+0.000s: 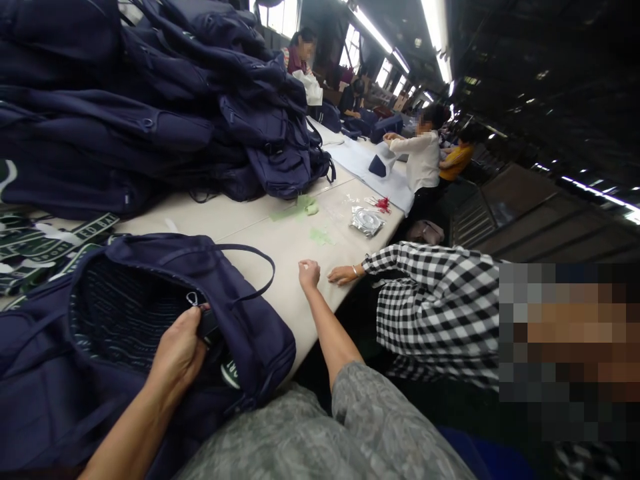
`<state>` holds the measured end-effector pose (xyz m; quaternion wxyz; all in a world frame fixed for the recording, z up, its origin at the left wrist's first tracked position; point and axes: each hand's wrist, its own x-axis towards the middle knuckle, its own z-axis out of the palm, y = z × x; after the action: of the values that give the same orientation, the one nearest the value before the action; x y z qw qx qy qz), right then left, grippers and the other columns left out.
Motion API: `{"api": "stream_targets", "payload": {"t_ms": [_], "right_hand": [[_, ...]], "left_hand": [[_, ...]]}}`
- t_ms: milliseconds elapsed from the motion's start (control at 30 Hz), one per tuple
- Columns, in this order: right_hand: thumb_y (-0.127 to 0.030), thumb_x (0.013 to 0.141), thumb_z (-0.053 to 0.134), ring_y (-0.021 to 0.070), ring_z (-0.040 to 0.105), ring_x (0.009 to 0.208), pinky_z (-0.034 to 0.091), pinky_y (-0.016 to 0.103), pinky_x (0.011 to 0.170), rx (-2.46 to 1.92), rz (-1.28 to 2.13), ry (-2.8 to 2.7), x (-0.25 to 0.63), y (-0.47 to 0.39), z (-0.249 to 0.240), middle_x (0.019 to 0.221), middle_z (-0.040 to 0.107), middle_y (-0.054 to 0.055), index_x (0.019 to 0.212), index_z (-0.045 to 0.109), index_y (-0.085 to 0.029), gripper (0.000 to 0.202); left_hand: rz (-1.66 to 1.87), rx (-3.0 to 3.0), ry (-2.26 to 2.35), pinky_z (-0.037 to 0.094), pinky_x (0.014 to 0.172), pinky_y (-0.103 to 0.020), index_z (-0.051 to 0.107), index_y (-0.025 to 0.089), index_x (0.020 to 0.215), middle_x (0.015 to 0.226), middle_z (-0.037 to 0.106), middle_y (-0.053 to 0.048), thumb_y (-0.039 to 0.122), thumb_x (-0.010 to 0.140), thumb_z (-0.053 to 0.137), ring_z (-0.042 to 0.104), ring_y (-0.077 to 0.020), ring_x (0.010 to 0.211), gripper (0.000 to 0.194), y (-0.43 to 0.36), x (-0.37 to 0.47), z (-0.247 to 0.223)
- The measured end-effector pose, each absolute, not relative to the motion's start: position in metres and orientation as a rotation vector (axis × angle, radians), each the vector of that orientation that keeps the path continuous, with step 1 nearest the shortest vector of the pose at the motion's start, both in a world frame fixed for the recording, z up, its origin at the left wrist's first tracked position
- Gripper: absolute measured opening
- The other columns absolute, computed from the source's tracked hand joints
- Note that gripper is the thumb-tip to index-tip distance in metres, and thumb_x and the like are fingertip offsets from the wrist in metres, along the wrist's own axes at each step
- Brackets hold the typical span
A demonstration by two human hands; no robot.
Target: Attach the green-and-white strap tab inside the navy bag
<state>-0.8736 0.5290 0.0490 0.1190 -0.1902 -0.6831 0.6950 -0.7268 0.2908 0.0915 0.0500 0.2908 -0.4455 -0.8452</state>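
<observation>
Navy bag (257,327) pinched in the left hand (179,348), left of the curled right hand (310,273).

We find 3 bits of lettering: pale "ED BA" on a dark green strap (95,231) at the left, what looks to us like "PORT" on another strap (55,253) just below, and "OR" with part of a further letter on the navy bag's (267,340) rounded patch (231,375).
</observation>
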Motion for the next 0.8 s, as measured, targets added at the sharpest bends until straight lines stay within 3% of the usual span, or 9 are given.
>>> {"api": "stream_targets", "payload": {"t_ms": [100,200,300,367,433,600,733,800], "right_hand": [[-0.017,0.090,0.056,0.0112,0.063,0.087,0.051,0.026,0.084,-0.354,2.096,-1.915,-0.847,0.506,0.096,0.088,0.067,0.001,0.082,0.060,-0.017,0.008],[-0.026,0.092,0.053,0.0124,0.065,0.073,0.054,0.029,0.079,-0.052,2.338,-1.833,-0.795,0.467,0.138,0.082,0.069,0.000,0.092,0.056,-0.020,0.007],[-0.029,0.087,0.060,0.0154,0.067,0.074,0.053,0.034,0.079,0.416,3.052,-1.567,-0.734,0.427,0.152,0.085,0.070,0.002,0.092,0.056,-0.019,0.012],[-0.028,0.083,0.063,0.0146,0.066,0.077,0.052,0.031,0.081,0.375,3.270,-1.546,-0.705,0.407,0.138,0.087,0.070,0.003,0.086,0.059,-0.018,0.011],[-0.026,0.082,0.062,0.0133,0.064,0.081,0.050,0.027,0.080,0.146,3.137,-1.746,-0.691,0.396,0.114,0.090,0.069,0.003,0.084,0.062,-0.019,0.008],[-0.027,0.088,0.055,0.0155,0.061,0.092,0.048,0.026,0.083,0.105,2.229,-2.188,-0.702,0.402,0.068,0.111,0.066,0.004,0.090,0.064,-0.022,0.010],[-0.022,0.086,0.057,0.0182,0.054,0.115,0.041,0.029,0.099,0.041,2.067,-2.323,-0.724,0.413,0.064,0.119,0.063,0.004,0.084,0.062,-0.024,0.006],[-0.019,0.084,0.059,0.0183,0.055,0.112,0.041,0.029,0.096,0.004,2.089,-2.369,-0.733,0.418,0.063,0.110,0.066,0.002,0.080,0.063,-0.024,0.007]], "left_hand": [[-2.571,0.839,-1.349,0.057,0.063,-0.020,0.069,0.015,0.076,0.073,0.067,-0.004,0.012,0.088,0.050,0.062,-0.0133,0.063,0.022,0.293,-0.730,0.092],[-2.567,0.816,-1.317,0.055,0.064,-0.018,0.067,0.014,0.077,0.073,0.066,-0.005,0.015,0.089,0.049,0.062,-0.0121,0.064,0.022,0.295,-0.734,0.094],[-2.568,0.802,-1.296,0.054,0.062,-0.018,0.067,0.012,0.079,0.073,0.066,-0.006,0.017,0.089,0.050,0.062,-0.0119,0.064,0.020,0.296,-0.735,0.099],[-2.572,0.796,-1.293,0.053,0.059,-0.019,0.067,0.012,0.083,0.074,0.067,-0.006,0.020,0.089,0.052,0.063,-0.0132,0.065,0.018,0.294,-0.734,0.104],[-2.561,0.789,-1.265,0.054,0.059,-0.022,0.066,0.012,0.084,0.076,0.067,-0.007,0.022,0.091,0.049,0.064,-0.0152,0.068,0.021,0.289,-0.731,0.109],[-2.551,0.744,-1.140,0.057,0.068,-0.027,0.064,0.013,0.081,0.075,0.066,-0.006,0.020,0.095,0.041,0.065,-0.0164,0.071,0.027,0.274,-0.726,0.119],[-2.625,0.706,-1.106,0.057,0.070,-0.031,0.064,0.012,0.080,0.073,0.064,-0.007,0.021,0.095,0.040,0.064,-0.0163,0.068,0.030,0.272,-0.727,0.125],[-2.660,0.679,-1.113,0.057,0.071,-0.031,0.065,0.012,0.082,0.073,0.064,-0.006,0.022,0.095,0.041,0.063,-0.0159,0.067,0.029,0.276,-0.728,0.127]]}}
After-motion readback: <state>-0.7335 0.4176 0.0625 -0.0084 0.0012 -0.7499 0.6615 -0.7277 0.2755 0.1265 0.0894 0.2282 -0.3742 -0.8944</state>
